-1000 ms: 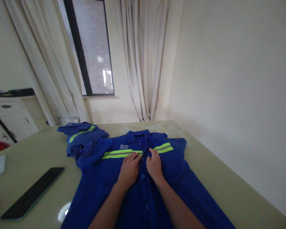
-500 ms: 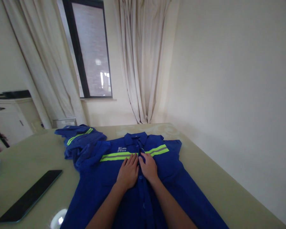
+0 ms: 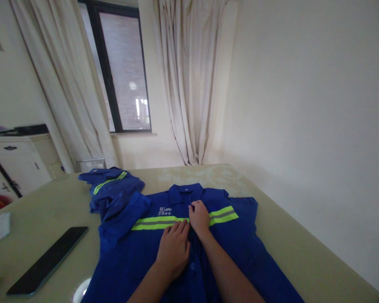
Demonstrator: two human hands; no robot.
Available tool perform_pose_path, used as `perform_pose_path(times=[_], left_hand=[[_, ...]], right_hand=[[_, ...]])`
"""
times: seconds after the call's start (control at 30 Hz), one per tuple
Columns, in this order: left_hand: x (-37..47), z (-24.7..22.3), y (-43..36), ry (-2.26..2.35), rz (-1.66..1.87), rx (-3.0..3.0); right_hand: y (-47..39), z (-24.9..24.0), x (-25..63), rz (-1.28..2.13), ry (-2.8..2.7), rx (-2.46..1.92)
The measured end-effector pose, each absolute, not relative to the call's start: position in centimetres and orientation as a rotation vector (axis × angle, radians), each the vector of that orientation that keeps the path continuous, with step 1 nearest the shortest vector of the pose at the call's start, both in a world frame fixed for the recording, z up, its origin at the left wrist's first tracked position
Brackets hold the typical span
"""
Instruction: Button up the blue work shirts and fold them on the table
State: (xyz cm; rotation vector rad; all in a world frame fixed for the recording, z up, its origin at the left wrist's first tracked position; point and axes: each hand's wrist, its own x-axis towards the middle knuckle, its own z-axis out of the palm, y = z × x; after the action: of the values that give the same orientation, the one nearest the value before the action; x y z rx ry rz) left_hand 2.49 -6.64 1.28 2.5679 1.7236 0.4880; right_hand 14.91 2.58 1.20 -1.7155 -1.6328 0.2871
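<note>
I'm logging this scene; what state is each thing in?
Shirt: spread out, front up
Other garment: crumpled
Left hand: resting on shirt
Right hand: curled, touching shirt
Curtains: parted
Window: looks shut
Drawer: shut
Black slab: lying flat

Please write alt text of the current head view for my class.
A person's left hand and right hand touch the front of a blue work shirt with a reflective stripe, spread on a table. At left lie a crumpled blue garment and, nearer, a flat black slab.
</note>
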Motion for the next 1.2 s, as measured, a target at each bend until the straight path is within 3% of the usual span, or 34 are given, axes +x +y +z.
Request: perform_pose_path(times=[0.17,0.37,0.77,0.97,1.2], left_hand=[[4.4,3.4,-1.8,1.902,0.509,2.415],[4.7,2.5,2.1,1.933,0.62,2.262],[2.9,1.1,3.4,1.758,0.896,2.026],[3.2,1.3,3.0,1.734,0.946,2.031],[3.3,1.3,2.6,1.731,1.049,2.001]], right_hand=[[3.2,0.2,16.2,0.316,-1.557,-1.655],[3.0,0.2,16.2,0.313,-1.476,-1.604],[2.0,1.5,15.5,0.375,-1.593,-1.607],[1.5,2.1,15.1,0.257,-1.735,-1.775],[1.6,2.0,15.1,0.182,-1.783,-1.64]])
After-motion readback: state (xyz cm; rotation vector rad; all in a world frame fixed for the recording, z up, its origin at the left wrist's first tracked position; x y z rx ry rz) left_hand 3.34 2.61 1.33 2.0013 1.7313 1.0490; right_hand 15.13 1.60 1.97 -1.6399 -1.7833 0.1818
